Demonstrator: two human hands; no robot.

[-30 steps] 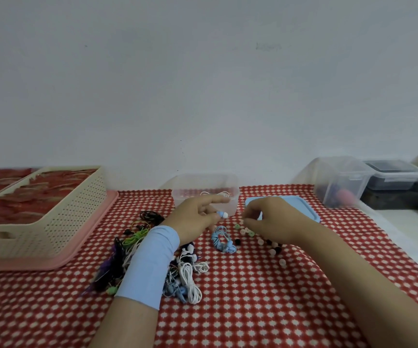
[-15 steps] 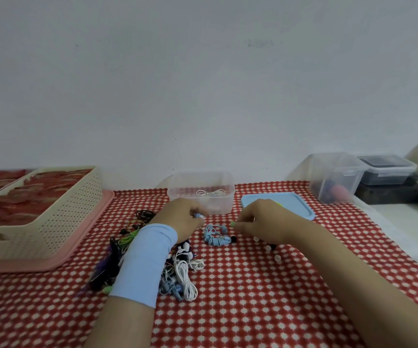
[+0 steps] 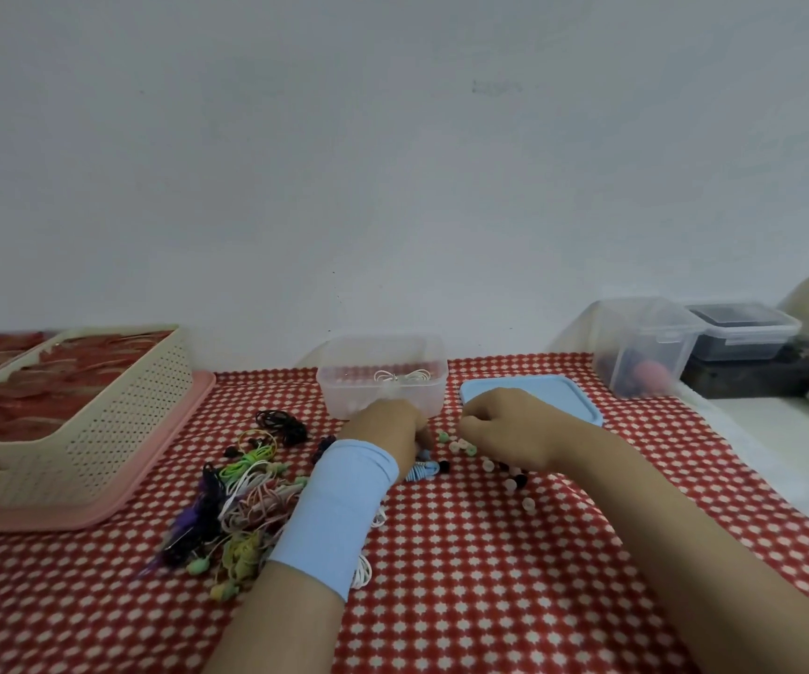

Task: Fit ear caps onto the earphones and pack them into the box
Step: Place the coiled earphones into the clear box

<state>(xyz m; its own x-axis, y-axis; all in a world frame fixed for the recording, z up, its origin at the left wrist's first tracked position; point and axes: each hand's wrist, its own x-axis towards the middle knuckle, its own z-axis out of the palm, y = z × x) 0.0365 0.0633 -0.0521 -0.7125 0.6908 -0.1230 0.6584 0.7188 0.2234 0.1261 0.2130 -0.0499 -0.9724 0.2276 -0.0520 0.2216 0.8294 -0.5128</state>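
- Hands sit close together near the far edge of the tabletop, just in front of the clear box (image 3: 341, 398).
- Left hand (image 3: 385, 430) curls down over the blue earphones (image 3: 424, 471). Its fingers are hidden, so I cannot tell if it holds them.
- Right hand (image 3: 504, 425) curls above the loose ear caps (image 3: 463, 447). I cannot tell if it pinches one.
- Step looks like picking a cap for a bud.
- Next, the cap needs a gentle push onto the bud tip. Then the earphones go in the box.

Home-like worktable: red checked tablecloth (image 3: 490, 576), plastic storage boxes (image 3: 645, 347), bare white wall (image 3: 392, 163).
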